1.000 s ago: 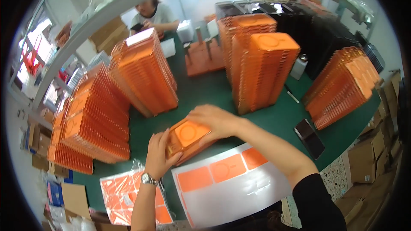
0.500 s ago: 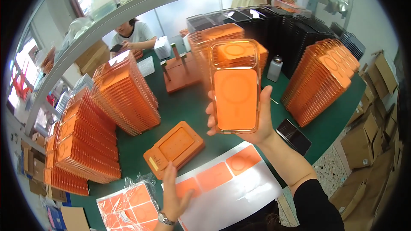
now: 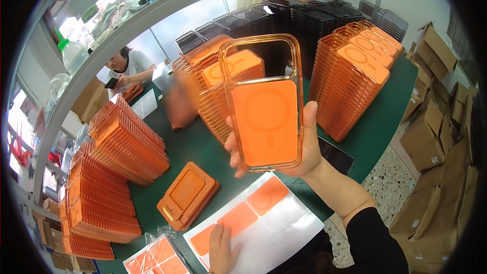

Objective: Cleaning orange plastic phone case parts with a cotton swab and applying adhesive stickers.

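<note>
Raised in front of me is a clear orange phone case [image 3: 267, 122] with a solid orange panel, a ring mark on it and a wide camera opening at the top. My right hand [image 3: 307, 155] is closed around its lower part, thumb along the right edge and fingertips showing at the left. Below lies a shiny white sheet [image 3: 284, 233] bearing orange rectangular stickers [image 3: 238, 218]. On its left part rests my left hand [image 3: 221, 251], fingers stretched out and nothing in them. An orange block-shaped fixture [image 3: 187, 193] with a recessed panel sits just beyond the sheet.
Tall stacks of orange cases stand at the left [image 3: 129, 139], centre back [image 3: 213, 106] and right [image 3: 350, 81]. Black cases [image 3: 317, 18] line the back. A wrapped sticker pack [image 3: 161, 259] lies near left. A grey shelf bar [image 3: 127, 28] arches above; a person [image 3: 132, 66] sits across.
The view has shifted. The phone case now appears closer and larger, still in my right hand. My left hand has come down flat onto the sticker sheet.
</note>
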Tool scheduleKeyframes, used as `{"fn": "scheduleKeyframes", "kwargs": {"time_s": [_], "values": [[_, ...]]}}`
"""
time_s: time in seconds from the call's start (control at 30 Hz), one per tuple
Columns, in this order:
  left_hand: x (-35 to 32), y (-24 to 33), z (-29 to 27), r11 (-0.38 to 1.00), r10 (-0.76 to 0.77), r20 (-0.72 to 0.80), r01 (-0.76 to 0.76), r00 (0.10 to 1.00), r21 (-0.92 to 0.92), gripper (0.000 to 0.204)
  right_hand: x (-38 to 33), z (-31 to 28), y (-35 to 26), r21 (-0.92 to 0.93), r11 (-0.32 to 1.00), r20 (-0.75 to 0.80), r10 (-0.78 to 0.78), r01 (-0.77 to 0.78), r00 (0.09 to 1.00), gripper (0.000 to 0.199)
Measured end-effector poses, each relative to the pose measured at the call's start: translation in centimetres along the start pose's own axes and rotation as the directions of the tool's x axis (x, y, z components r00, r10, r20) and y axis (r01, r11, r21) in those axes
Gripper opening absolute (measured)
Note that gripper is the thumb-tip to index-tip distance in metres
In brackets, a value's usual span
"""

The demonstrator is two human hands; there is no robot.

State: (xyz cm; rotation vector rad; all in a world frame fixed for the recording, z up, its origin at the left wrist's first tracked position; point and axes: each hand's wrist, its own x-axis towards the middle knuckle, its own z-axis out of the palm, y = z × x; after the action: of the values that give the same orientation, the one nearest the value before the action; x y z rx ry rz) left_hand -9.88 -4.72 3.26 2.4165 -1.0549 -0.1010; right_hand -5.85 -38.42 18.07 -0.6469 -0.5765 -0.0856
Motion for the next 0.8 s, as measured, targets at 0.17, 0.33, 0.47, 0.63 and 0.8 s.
{"fn": "scheduleKeyframes", "kwargs": {"time_s": [0.17, 0.33, 0.47, 0.63, 0.8], "values": [[0.8, 0.6, 0.0, 0.999, -0.021, 0.005, 0.021, 1.000, 0.027, 0.065, 0.0, -0.9, -0.6, 0.014, 1.000, 0.002, -0.007, 0.007, 1.000, 0.117], [0.2, -0.4, -0.3, 1.000, -0.005, -0.037, 0.006, 0.999, 0.021, 0.065, 1.5, -0.4, -2.1, -0.116, 0.992, 0.033, 0.047, -0.043, 0.998, 0.107], [0.4, -0.2, -0.3, 0.999, 0.040, -0.051, -0.038, 0.998, 0.025, 0.068, 3.9, -0.2, -10.0, -0.890, 0.429, 0.076, -0.193, 0.153, 0.978, 0.097], [-0.5, -0.7, -0.3, 1.000, 0.026, -0.077, -0.026, 0.997, 0.006, 0.067, 11.5, -1.5, -15.1, -0.991, -0.116, -0.079, 0.091, -0.068, 0.993, 0.091], [-0.9, -1.2, 0.3, 1.000, 0.009, -0.081, -0.011, 0.997, -0.015, 0.066, 15.1, -4.9, -12.9, -0.936, -0.331, -0.212, 0.271, -0.115, 0.939, 0.090]]}}
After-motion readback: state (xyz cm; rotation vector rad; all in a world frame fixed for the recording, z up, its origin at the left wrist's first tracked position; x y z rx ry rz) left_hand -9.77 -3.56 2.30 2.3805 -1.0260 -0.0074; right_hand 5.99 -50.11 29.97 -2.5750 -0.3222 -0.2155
